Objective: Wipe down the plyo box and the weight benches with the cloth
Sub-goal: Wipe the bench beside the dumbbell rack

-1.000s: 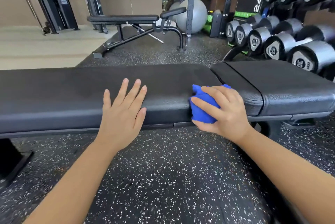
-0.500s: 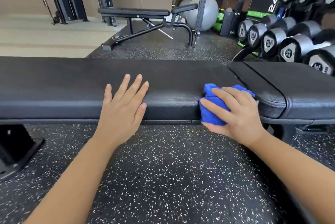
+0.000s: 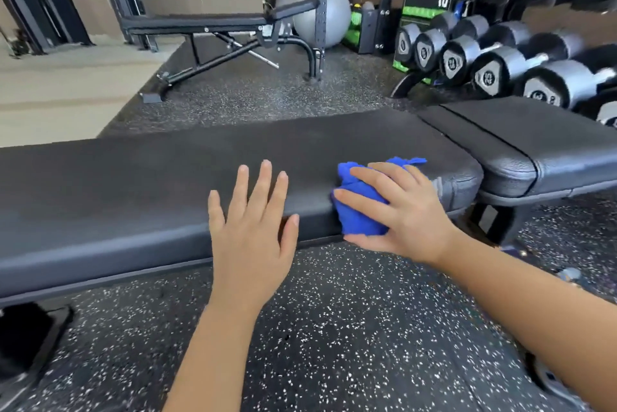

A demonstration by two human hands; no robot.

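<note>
Closer to the left hand (image 3: pixel 250 231) than before, the right hand (image 3: pixel 407 211) grips the bunched blue cloth (image 3: pixel 357 221) over the front edge of the weight bench (image 3: pixel 133 184), whose long axis runs left to right. The left hand lies flat on its pad, fingers straight, pointing away. Beyond the weight bench stand a second bench (image 3: pixel 200 23), likewise crosswise, and dumbbells (image 3: pixel 494 68).
</note>
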